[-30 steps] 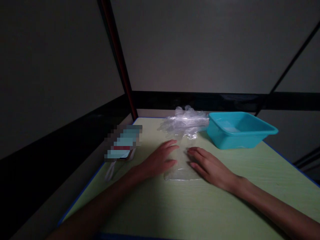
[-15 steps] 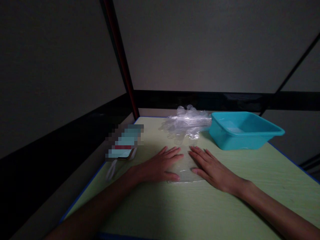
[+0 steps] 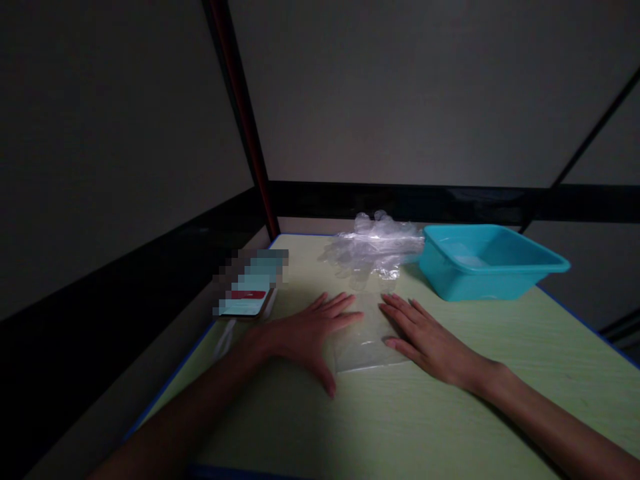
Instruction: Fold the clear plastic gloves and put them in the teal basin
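Note:
A flat clear plastic glove [image 3: 367,337] lies on the pale green table [image 3: 400,420] between my hands. My left hand [image 3: 305,330] rests flat on the table at the glove's left edge, fingers stretched out and thumb pointing back toward me. My right hand [image 3: 425,340] lies flat with spread fingers on the glove's right side. Neither hand holds anything. Behind the glove sits a heap of clear plastic gloves [image 3: 375,250].
A turquoise plastic basin [image 3: 487,263] stands at the back right, next to the heap. A small box [image 3: 247,290] with a blurred face lies near the table's left edge, a white cord [image 3: 225,337] beside it. Dark walls and a red pole [image 3: 243,113] stand behind.
My left hand has slid a little leftward and back off the glove, its thumb now swung toward me. My right hand has stayed flat on the glove's right side.

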`<act>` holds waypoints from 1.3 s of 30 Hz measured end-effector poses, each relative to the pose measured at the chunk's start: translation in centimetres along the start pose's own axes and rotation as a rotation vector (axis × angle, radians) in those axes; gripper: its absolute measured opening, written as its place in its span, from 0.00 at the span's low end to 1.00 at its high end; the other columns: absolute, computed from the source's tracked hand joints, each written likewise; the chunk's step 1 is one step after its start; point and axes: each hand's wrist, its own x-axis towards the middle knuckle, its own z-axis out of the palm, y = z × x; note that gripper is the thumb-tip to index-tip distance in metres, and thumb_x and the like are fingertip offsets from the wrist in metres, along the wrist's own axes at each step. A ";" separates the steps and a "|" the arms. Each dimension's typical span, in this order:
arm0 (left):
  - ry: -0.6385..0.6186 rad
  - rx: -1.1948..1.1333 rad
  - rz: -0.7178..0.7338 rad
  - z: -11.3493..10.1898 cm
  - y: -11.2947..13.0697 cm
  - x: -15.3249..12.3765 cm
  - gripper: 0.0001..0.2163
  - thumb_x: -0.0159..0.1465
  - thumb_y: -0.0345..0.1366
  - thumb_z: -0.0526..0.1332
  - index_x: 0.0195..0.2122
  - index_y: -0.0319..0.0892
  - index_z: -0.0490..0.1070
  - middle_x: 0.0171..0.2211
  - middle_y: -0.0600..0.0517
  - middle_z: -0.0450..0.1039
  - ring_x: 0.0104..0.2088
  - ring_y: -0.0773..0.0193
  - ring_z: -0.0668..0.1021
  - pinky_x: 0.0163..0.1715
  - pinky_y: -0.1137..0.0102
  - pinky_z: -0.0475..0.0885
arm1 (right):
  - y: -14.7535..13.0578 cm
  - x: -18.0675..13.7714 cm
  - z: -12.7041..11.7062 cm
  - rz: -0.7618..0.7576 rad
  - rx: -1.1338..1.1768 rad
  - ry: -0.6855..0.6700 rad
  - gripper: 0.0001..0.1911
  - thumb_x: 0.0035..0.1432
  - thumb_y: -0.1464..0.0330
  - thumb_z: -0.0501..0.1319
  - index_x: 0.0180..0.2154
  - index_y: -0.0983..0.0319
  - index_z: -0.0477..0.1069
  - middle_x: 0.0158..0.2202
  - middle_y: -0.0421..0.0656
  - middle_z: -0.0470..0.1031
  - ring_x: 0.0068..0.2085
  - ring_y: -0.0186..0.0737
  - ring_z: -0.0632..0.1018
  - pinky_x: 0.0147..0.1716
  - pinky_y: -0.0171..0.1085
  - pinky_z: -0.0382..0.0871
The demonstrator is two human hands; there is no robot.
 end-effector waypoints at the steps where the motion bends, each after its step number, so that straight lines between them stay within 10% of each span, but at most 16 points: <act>1: 0.012 -0.010 -0.005 -0.1 0.0 -0.1 0.51 0.39 0.56 0.64 0.60 0.41 0.43 0.61 0.40 0.32 0.60 0.48 0.39 0.56 0.56 0.34 | 0.0 0.0 0.0 -0.002 0.006 0.000 0.30 0.60 0.56 0.45 0.58 0.65 0.49 0.60 0.52 0.50 0.60 0.45 0.50 0.56 0.50 0.46; 7: 0.064 -0.101 0.004 -0.8 0.0 -0.5 0.34 0.55 0.49 0.57 0.60 0.45 0.46 0.62 0.46 0.34 0.61 0.53 0.40 0.56 0.57 0.37 | 0.0 0.0 -0.2 -0.022 0.025 0.004 0.28 0.60 0.57 0.45 0.58 0.64 0.49 0.60 0.51 0.50 0.60 0.45 0.50 0.56 0.50 0.46; 16: 0.204 -0.209 0.001 -0.8 -1.3 -1.2 0.32 0.52 0.40 0.62 0.57 0.44 0.52 0.61 0.45 0.43 0.60 0.50 0.47 0.56 0.57 0.40 | -0.3 -0.1 -0.2 0.004 0.068 0.011 0.28 0.60 0.57 0.46 0.58 0.63 0.51 0.60 0.49 0.49 0.60 0.44 0.52 0.57 0.47 0.48; 19: 0.458 -0.617 -0.157 -1.0 -0.7 -0.8 0.15 0.49 0.33 0.63 0.40 0.42 0.69 0.45 0.49 0.66 0.47 0.58 0.66 0.51 0.64 0.55 | -0.3 -0.1 -0.2 0.006 0.077 0.024 0.27 0.60 0.57 0.46 0.57 0.64 0.52 0.60 0.49 0.50 0.59 0.44 0.53 0.57 0.45 0.50; 22: 0.652 -1.164 -0.397 -0.9 0.2 -0.3 0.05 0.50 0.31 0.60 0.21 0.40 0.64 0.23 0.55 0.64 0.27 0.67 0.69 0.40 0.68 0.65 | -0.3 0.0 -0.1 -0.006 0.058 0.065 0.25 0.60 0.59 0.47 0.55 0.64 0.55 0.59 0.49 0.52 0.59 0.43 0.54 0.57 0.47 0.49; 39: 0.561 -1.830 -0.539 -0.6 -0.3 -0.5 0.11 0.59 0.27 0.50 0.21 0.37 0.65 0.15 0.56 0.63 0.15 0.72 0.67 0.35 0.66 0.70 | -2.9 2.9 -1.3 -0.292 0.150 -0.091 0.25 0.61 0.66 0.45 0.59 0.64 0.46 0.60 0.46 0.50 0.59 0.38 0.52 0.58 0.41 0.47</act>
